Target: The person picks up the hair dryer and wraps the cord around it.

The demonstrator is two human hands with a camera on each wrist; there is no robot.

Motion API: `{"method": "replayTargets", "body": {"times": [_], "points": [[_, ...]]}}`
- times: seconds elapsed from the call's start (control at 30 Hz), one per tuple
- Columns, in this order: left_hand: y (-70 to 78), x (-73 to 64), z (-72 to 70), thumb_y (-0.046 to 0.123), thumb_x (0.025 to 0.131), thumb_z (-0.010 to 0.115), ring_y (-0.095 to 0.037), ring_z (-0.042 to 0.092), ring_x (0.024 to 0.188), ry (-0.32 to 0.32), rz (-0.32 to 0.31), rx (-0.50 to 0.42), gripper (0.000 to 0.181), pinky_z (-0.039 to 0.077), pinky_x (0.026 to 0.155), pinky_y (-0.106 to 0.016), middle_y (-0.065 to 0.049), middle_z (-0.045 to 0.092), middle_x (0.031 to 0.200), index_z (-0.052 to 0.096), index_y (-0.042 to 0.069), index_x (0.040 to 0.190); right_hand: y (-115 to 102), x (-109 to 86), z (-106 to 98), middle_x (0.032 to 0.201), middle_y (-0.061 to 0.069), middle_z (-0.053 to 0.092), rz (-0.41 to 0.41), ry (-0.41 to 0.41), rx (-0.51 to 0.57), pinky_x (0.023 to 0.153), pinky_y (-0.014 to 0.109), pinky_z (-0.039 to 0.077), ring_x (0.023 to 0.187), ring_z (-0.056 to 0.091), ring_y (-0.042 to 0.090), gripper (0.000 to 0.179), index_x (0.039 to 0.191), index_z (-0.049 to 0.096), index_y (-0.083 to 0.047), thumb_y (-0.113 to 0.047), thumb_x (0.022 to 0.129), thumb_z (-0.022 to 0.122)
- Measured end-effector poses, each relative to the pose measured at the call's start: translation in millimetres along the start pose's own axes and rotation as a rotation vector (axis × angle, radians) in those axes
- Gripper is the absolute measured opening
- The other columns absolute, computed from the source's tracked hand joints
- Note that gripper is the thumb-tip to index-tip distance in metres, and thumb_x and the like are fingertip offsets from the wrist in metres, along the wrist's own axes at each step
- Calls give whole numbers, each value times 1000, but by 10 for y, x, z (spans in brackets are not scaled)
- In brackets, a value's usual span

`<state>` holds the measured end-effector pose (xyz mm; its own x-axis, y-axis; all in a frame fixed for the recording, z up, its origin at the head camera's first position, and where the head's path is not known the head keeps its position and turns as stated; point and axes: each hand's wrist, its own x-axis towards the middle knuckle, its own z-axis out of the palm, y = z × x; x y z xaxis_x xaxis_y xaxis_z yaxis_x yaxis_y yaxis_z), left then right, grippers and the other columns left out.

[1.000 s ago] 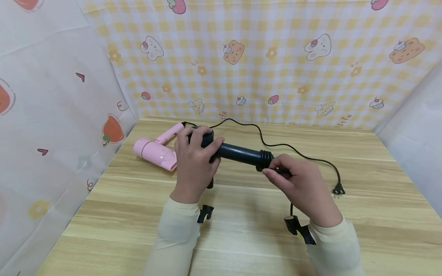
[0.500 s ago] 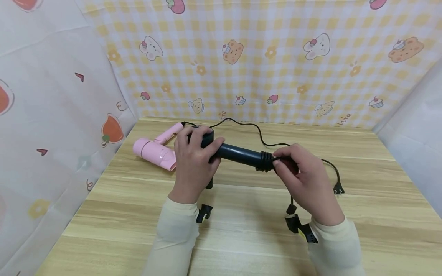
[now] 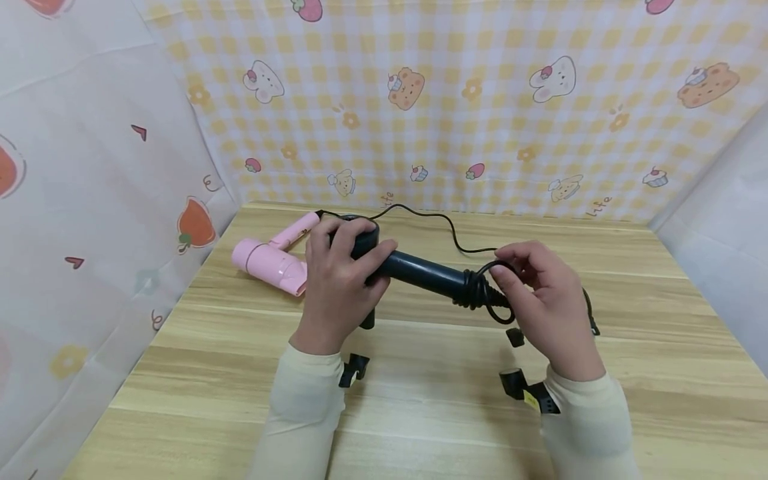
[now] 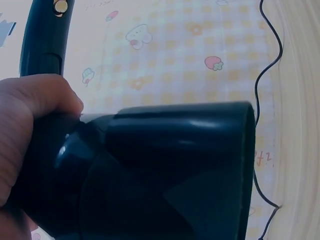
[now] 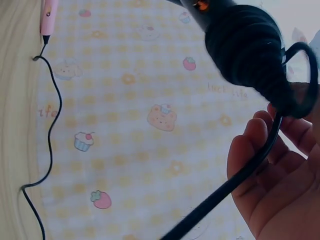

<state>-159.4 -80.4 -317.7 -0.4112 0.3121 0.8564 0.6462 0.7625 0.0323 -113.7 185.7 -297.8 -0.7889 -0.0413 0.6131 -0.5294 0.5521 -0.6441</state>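
A dark blue-green hair dryer point(image 3: 426, 273) is held up over the table, its handle slanting down to the right. My left hand point(image 3: 342, 287) grips its head from above; the wide nozzle point(image 4: 175, 165) fills much of the left wrist view. Black cord coils point(image 3: 474, 290) sit round the handle's end. At that end, my right hand point(image 3: 549, 307) pinches the cord between thumb and forefinger, with a loose loop hanging beside the coils. In the right wrist view, a length of cord point(image 5: 240, 175) runs past the fingers. The dryer's black plug point(image 3: 515, 337) dangles below this hand.
A pink hair dryer point(image 3: 270, 267) lies on the wooden table point(image 3: 420, 413) at the left. Its black cord point(image 3: 414, 212) snakes along the back to a plug point(image 3: 594, 328) at the right, partly behind my right hand. A patterned cloth point(image 3: 468, 133) hangs behind the table.
My right hand has moved slightly up and to the right, and a loose cord loop now shows at the handle's end. The dangling plug has risen. My left hand keeps its grip.
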Motion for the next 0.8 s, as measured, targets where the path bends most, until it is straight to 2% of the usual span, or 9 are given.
{"method": "replayTargets", "body": {"times": [0.13, 0.27, 0.67, 0.8], "points": [[2, 16, -13, 9, 73, 79, -38, 42, 110, 17, 20, -24, 29, 40, 89, -54, -11, 56, 117, 76, 17, 101, 34, 8, 13, 90, -1, 63, 82, -5, 45, 66, 18, 44, 76, 57, 11, 13, 106, 68, -4, -2, 93, 67], [1, 24, -21, 8, 73, 78, -38, 42, 109, 23, 34, -34, 28, 39, 90, -54, -11, 56, 117, 76, 15, 101, 65, 10, 25, 89, -1, 63, 122, -15, 86, 62, 19, 44, 73, 57, 12, 12, 106, 68, -5, -5, 94, 66], [36, 40, -33, 9, 74, 77, -36, 43, 109, 32, 76, -37, 27, 40, 89, -54, -9, 56, 118, 76, 17, 100, 97, 11, 26, 89, -6, 64, 162, -14, 78, 60, 20, 44, 71, 55, 14, 9, 103, 69, -6, -8, 94, 67], [38, 44, -55, 9, 74, 78, -37, 43, 109, 37, 86, -51, 26, 40, 90, -54, -10, 56, 118, 76, 16, 99, 113, 17, 27, 88, -3, 64, 167, -36, 49, 60, 21, 42, 70, 53, 14, 10, 104, 70, -8, -11, 95, 66]]}}
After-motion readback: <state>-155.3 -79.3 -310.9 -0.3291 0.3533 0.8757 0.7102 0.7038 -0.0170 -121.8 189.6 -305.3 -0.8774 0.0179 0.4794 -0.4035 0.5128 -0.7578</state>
